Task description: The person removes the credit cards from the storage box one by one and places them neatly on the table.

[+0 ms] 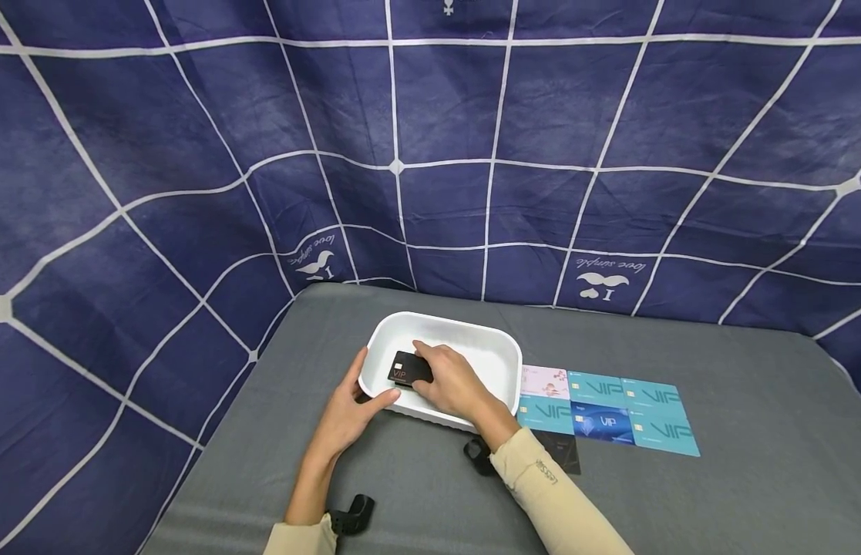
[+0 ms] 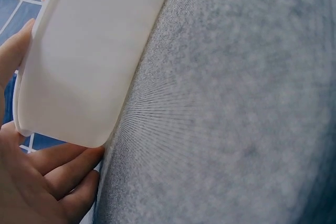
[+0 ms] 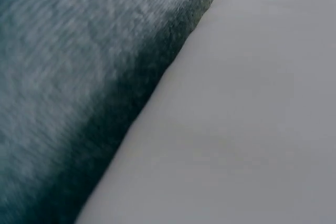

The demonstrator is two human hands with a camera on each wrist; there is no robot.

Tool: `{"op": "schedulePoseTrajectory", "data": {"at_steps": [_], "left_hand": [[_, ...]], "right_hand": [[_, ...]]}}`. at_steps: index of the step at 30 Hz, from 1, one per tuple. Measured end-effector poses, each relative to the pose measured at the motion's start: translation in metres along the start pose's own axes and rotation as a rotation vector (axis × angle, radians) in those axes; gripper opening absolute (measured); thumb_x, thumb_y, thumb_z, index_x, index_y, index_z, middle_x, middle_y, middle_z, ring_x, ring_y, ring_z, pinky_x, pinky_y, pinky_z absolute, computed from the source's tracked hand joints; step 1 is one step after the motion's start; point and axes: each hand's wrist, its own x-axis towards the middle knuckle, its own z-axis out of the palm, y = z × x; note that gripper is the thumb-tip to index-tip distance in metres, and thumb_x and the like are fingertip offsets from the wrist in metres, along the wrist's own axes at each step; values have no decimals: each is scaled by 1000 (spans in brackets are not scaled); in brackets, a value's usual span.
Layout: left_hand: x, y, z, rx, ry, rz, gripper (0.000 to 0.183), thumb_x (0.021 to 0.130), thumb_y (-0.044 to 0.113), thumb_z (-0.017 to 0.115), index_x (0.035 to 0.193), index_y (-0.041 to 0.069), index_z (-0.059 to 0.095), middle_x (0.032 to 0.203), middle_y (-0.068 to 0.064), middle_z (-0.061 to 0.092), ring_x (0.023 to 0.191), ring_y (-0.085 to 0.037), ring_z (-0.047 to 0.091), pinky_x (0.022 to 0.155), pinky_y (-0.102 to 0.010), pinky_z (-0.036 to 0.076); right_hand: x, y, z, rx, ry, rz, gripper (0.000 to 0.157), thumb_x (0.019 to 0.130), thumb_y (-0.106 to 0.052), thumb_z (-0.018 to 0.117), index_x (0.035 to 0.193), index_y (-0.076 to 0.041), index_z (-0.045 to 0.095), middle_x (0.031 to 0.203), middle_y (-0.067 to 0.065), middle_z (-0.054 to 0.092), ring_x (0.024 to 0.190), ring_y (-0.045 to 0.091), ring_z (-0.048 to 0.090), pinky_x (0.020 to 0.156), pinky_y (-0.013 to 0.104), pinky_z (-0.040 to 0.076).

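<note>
A white plastic tray (image 1: 501, 370) stands on the grey surface in the head view. My left hand (image 1: 348, 416) grips its left end, thumb at the near rim and fingers along the outside. Close up in the left wrist view, the fingers of that hand (image 2: 37, 182) bend against the end wall of the tray (image 2: 84, 72). Inside the tray's left half, my right hand (image 1: 452, 381) pinches a black VIP card (image 1: 409, 371) between thumb and fingers. Only the tray's outer wall (image 3: 241, 108) fills the right wrist view; the card is hidden there.
Right of the tray, cards lie edge to edge: a pink one (image 1: 543, 381), several teal ones (image 1: 654, 394), a blue one (image 1: 602, 423). A dark card (image 1: 560, 451) lies below them, partly behind the right sleeve. A blue cloth with white lines (image 1: 444, 208) hangs behind.
</note>
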Motion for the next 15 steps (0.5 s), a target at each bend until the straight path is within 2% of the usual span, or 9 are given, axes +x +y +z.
{"op": "schedulePoseTrajectory", "data": {"at_steps": [5,10,15], "left_hand": [[0,0,1,19,-1,0,99,84,27,82,159,13,19,148,-25,41,135,-34,42,104,-50,36],[0,1,1,31,0,16,98,84,29,81,159,11,19,149,-25,40,134,-36,42,102,-51,37],[-1,2,1,30,7,18,99,83,31,82,159,12,21,150,-23,39,136,-34,41,104,-50,36]], "right_hand": [[-3,-3,-1,31,9,-30,63,84,-15,78,139,4,52,122,12,67,115,27,59,97,42,45],[-7,-3,-5,39,53,-39,63,83,-14,78,138,4,53,121,11,67,115,27,59,97,43,45],[-15,-6,-12,-11,89,-58,63,83,-15,78,138,1,54,123,11,66,116,26,59,97,42,44]]}}
